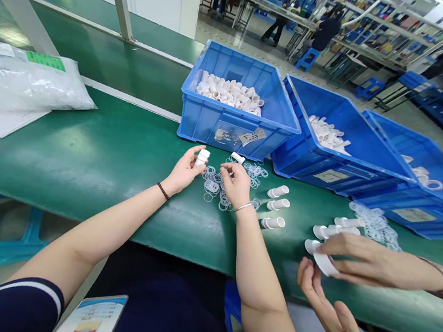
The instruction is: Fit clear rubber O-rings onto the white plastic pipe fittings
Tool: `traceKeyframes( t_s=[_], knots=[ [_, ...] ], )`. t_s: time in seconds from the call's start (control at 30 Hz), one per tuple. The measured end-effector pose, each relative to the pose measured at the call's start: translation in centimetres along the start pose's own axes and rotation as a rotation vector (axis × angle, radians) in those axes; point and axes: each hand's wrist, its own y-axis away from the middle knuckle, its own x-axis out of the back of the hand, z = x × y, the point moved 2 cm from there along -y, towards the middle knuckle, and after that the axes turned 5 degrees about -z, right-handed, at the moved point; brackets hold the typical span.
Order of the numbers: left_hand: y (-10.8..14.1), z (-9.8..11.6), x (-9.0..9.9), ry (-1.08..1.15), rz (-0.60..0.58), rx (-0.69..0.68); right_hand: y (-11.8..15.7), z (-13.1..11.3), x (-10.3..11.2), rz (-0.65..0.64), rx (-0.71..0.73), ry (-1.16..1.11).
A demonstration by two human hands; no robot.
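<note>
My left hand (186, 168) is closed around a white plastic pipe fitting (202, 156), held upright just above the green table. My right hand (237, 185) hovers over a loose pile of clear sealing rings (213, 182). Its thumb and forefinger are pinched together; whatever is between them is too small to make out. Just beyond its knuckles is another white fitting (238, 158), partly hidden by the fingers. More rings (256, 171) lie beside it. To the right of that hand, three white fittings (277, 204) lie in a column on the table.
Blue bins of white parts (237, 130) (332, 166) (414, 206) line the table's back. A co-worker's hands (359, 258) hold a white part at right, near more fittings and rings (375, 225). A plastic bag (34, 81) lies at left on the green table (123, 175).
</note>
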Motion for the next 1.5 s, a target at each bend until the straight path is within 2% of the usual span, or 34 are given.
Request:
traceKeyframes(
  t_s=[0.13,0.27,0.43,0.6,0.67,0.8,0.87,1.2,1.4,1.5],
  knots=[
    [0.0,0.6,0.1,0.137,0.081,0.098,0.0,1.5,0.1,-0.081,-0.004,0.067],
    [0.2,1.0,-0.1,0.198,0.117,0.157,0.3,1.5,-0.3,-0.187,0.045,0.154],
    [0.4,1.2,-0.3,0.183,0.086,0.165,0.8,0.3,-0.4,-0.262,0.141,0.277],
    [0.5,1.0,-0.4,0.125,0.031,0.155,0.7,-0.2,-0.4,-0.332,0.074,0.208],
    [0.5,0.9,-0.4,0.062,0.008,0.136,0.5,-0.3,-0.3,-0.287,0.045,0.149],
    [0.6,0.7,-0.5,-0.155,-0.063,0.081,0.4,-0.4,-0.1,-0.071,-0.001,0.053],
    [0.8,0.6,-0.7,-0.247,-0.1,0.072,0.5,-0.5,-0.2,-0.017,-0.021,0.01],
    [1.5,1.4,-1.3,-0.567,-0.187,-0.02,0.5,-1.3,-0.6,-0.082,-0.002,-0.036],
    [1.8,2.0,-1.4,-0.736,-0.307,-0.081,0.3,-0.6,-0.6,-0.093,-0.032,-0.16],
    [2.0,2.2,-1.5,-0.751,-0.319,-0.104,0.1,-0.1,-0.7,-0.088,-0.068,-0.216]
  ],
)
